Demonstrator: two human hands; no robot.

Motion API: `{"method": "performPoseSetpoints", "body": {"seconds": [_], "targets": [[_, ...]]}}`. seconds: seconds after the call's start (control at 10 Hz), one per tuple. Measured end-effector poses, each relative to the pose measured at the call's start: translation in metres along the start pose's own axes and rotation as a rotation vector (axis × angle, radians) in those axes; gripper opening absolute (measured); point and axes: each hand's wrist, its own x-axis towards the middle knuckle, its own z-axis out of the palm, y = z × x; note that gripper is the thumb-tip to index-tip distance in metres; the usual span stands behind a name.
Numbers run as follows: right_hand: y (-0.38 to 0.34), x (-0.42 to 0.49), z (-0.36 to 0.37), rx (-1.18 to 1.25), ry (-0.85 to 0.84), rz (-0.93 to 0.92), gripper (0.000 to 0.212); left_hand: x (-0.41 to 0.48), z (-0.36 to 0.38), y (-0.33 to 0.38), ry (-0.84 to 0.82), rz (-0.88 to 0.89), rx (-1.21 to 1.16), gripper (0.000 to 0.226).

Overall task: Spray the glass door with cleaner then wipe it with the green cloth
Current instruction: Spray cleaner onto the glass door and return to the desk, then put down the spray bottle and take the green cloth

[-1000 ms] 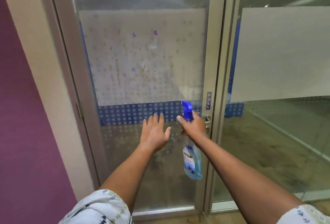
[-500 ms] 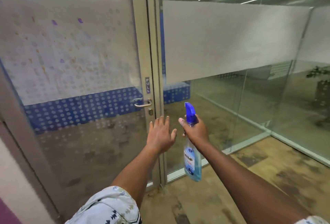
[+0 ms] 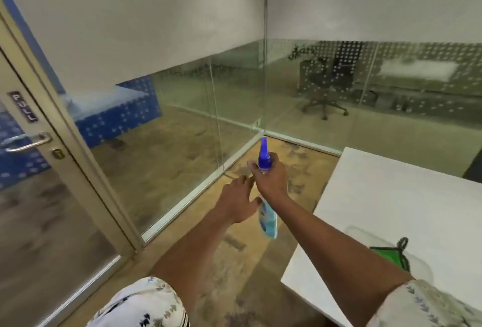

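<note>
— Around the neck of the spray bottle (image 3: pixel 264 167), what is the right hand (image 3: pixel 271 179) doing?

— Its grip is clamped there, just under the blue nozzle; the nozzle points up and away from the person; the pale blue body hangs below the grip, tilted down toward the floor (image 3: pixel 234 274).

— And the left hand (image 3: pixel 238 202)?

— Just left of that grip and a little lower; fingers spread apart, palm down, holding nothing; its fingertips lie close beside the bottle's body, though whether they touch it I cannot tell.

— Where is the glass door (image 3: pixel 39 209) from there?

— Well off to the left of the grip, at the frame's left edge; a metal lever handle (image 3: pixel 26 141) and a small plate reading PULL (image 3: pixel 23 107) sit on its frame; both hands are apart from it.

— The green cloth (image 3: pixel 391 257)?

— Right of the grip and nearer the person, on the white counter (image 3: pixel 391 196); only a corner of green shows past the right forearm; something dark and knotted (image 3: pixel 402 243) lies against it, too blurred to name.

— What lies beyond the grip?

— Fixed glass panels (image 3: pixel 182 118) with a frosted band across the top, meeting at a corner; through them, blurred, an office chair (image 3: pixel 326 86) and a plant (image 3: pixel 300 51).

— Sleeves?

— Short, pale and patterned, at the bottom edge on both arms.
</note>
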Motion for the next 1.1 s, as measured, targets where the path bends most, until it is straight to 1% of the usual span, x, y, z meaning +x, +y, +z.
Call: {"method": "performPoseSetpoints", "body": {"seconds": [0.1, 0.2, 0.3, 0.4, 0.5, 0.6, 0.7, 0.8, 0.9, 1.0, 1.1], "targets": [[0.03, -0.002, -0.053, -0.027, 0.075, 0.033, 0.028, 0.006, 0.037, 0.053, -0.097, 0.07, -0.136, 0.066], [0.056, -0.008, -0.099, -0.048, 0.142, 0.073, 0.027, 0.012, 0.07, 0.101, -0.141, 0.074, -0.286, 0.061], [0.076, -0.015, -0.135, -0.069, 0.18, 0.118, 0.026, 0.023, 0.109, 0.135, -0.142, 0.042, -0.476, 0.053], [0.094, -0.02, -0.16, -0.094, 0.175, 0.15, 0.026, 0.034, 0.145, 0.152, -0.154, -0.031, -0.505, 0.054], [0.116, -0.023, -0.176, -0.126, 0.138, 0.19, 0.042, 0.038, 0.165, 0.167, -0.141, -0.018, -0.479, 0.053], [0.13, -0.027, -0.193, -0.165, 0.068, 0.164, 0.06, 0.029, 0.16, 0.178, -0.14, -0.017, -0.362, 0.056], [0.148, -0.036, -0.214, -0.232, 0.017, 0.19, 0.078, 0.036, 0.167, 0.171, -0.042, -0.035, -0.324, 0.071], [0.174, -0.048, -0.238, -0.331, 0.152, 0.295, 0.072, 0.039, 0.169, 0.165, 0.017, -0.054, -0.332, 0.083], [0.203, -0.058, -0.259, -0.504, 0.27, 0.412, 0.06, 0.047, 0.178, 0.153, -0.02, -0.069, -0.381, 0.081], [0.226, -0.062, -0.27, -0.665, 0.166, 0.535, 0.041, 0.056, 0.194, 0.139, -0.056, -0.086, -0.442, 0.08], [0.243, -0.067, -0.27, -0.871, -0.1, 0.67, 0.046, 0.059, 0.212, 0.128, -0.09, -0.113, -0.414, 0.086]]}}
